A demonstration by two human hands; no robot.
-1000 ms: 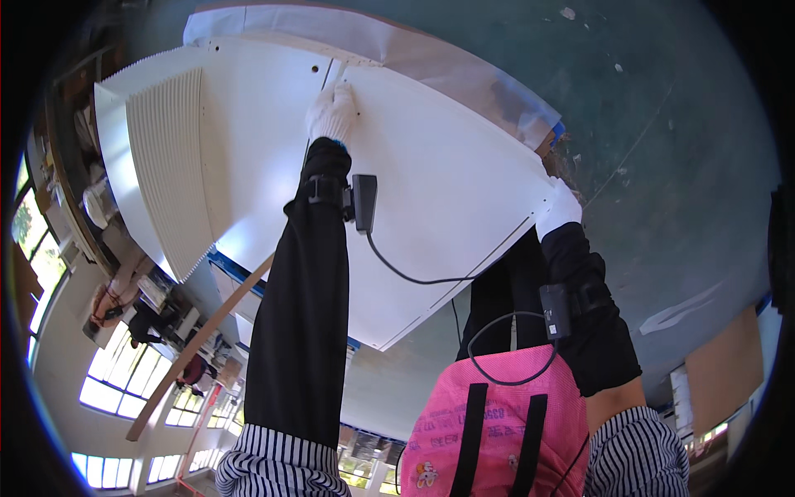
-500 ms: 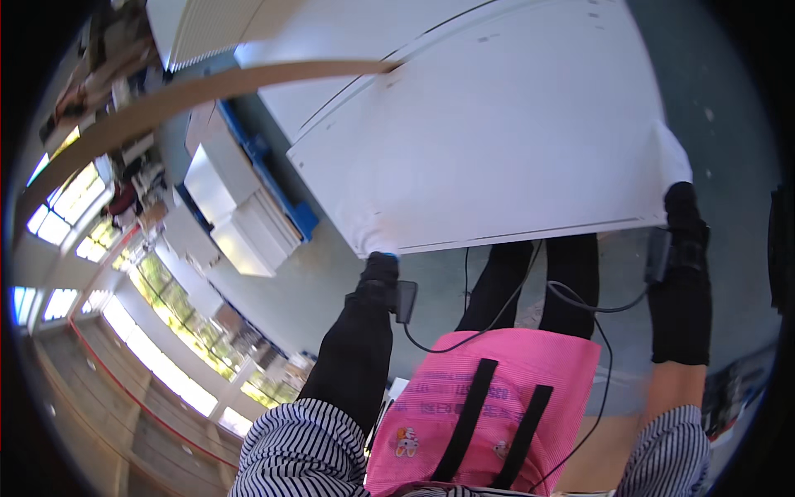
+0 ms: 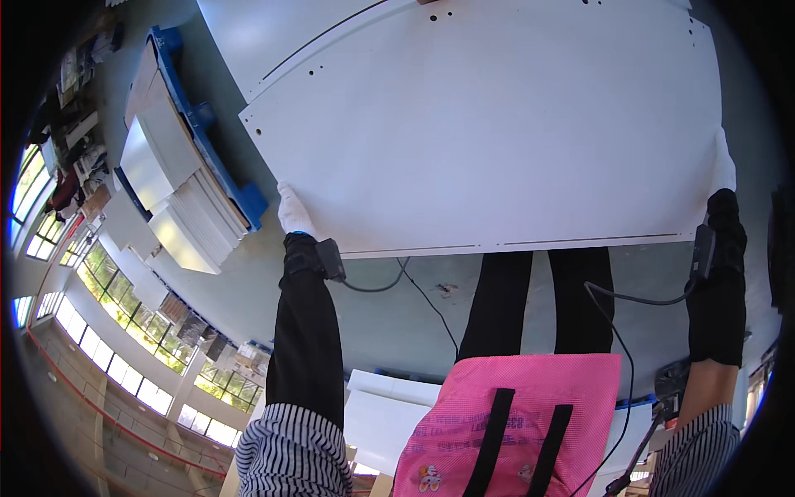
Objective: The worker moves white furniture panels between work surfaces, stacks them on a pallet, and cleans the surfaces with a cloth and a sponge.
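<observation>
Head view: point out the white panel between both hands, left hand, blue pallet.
White panel [image 3: 497, 141], head view: middle of its face.
Left hand [image 3: 296, 210], head view: its gloved middle.
Blue pallet [image 3: 202, 118], head view: its long edge.

Blue pallet [image 3: 201, 116] under stacked white boards [image 3: 192, 228], paned windows [image 3: 101, 269] beyond.

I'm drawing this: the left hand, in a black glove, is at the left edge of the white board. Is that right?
Not quite: the glove is white, not black, as the head view shows. The left hand is at the left edge of the white board.
</observation>
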